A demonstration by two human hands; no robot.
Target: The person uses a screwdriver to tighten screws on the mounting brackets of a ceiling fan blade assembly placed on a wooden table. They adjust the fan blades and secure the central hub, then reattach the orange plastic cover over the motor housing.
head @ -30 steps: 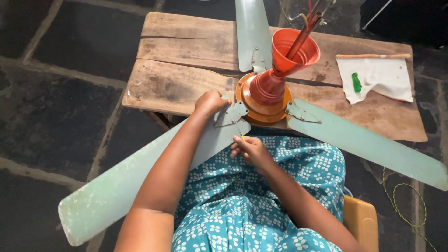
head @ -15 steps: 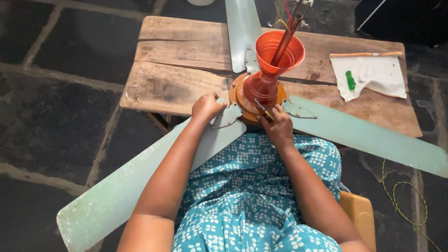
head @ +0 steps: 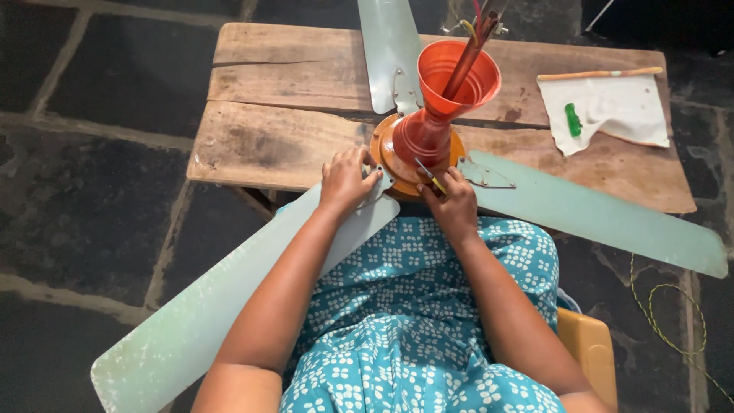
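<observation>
So the right hand (head: pixel 453 205) has come up from the lap since a second ago and is now parked right against the orange motor hub (head: pixel 417 157) of the ceiling fan. It's curled closed around a small screwdriver (head: pixel 430 176) with a yellowish handle, tip angled up toward the hub near where the right-side blade (head: pixel 604 218) bolts on through its metal bracket (head: pixel 483 174). Half a second ago it was already about there, so it looks like it's settling onto a screw rather than travelling; that part is my read, the screw itself is too small to make out.

The left hand (head: pixel 345 180) hasn't really budged. It lies flat-ish, fingers spread and bent, pressing on the bracket end of the long pale-green blade (head: pixel 229 306) that runs down past the person's knee, right beside the hub. It's bracing, not gripping anything that can be seen.

The hub sits on the wooden table (head: pixel 267 138) just in front of both hands, with the red funnel-shaped cover (head: pixel 451 80) and wires (head: pixel 478 23) sticking up out of it. A third blade (head: pixel 390 46) points away. Off to the right, well apart, there's a white cloth (head: pixel 612 111) with a green thing (head: pixel 573 120) on it.
</observation>
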